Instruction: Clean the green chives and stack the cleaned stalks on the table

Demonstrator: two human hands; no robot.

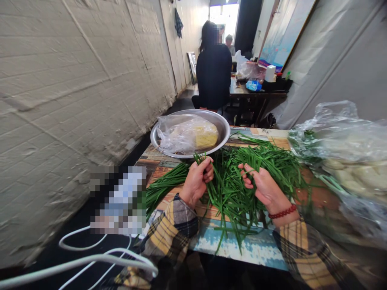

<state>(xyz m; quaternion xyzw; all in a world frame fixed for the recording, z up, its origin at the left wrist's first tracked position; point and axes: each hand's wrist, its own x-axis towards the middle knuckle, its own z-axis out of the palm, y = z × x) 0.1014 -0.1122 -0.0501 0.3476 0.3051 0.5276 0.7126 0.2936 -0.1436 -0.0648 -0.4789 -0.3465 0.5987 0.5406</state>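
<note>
My left hand [198, 181] is closed around a small bunch of garlic chives [198, 158], whose ends poke out above the fist. To its right, my right hand [262, 187] has thumb and fingertips pinched together on a thin green chive blade. A large loose heap of chives [231, 193] spreads over the table between and beyond both hands. Left of my left hand lies a neater bundle of chives [166, 183], its blades running side by side. Part of that bundle is hidden by a blurred patch.
Behind the chives, a metal basin [225, 139] holds a plastic bag with something yellow [207, 136]. Clear bags [353, 157] with pale contents crowd the table's right side. White cables [105, 255] loop at lower left. A person [213, 76] sits ahead by another table [260, 95].
</note>
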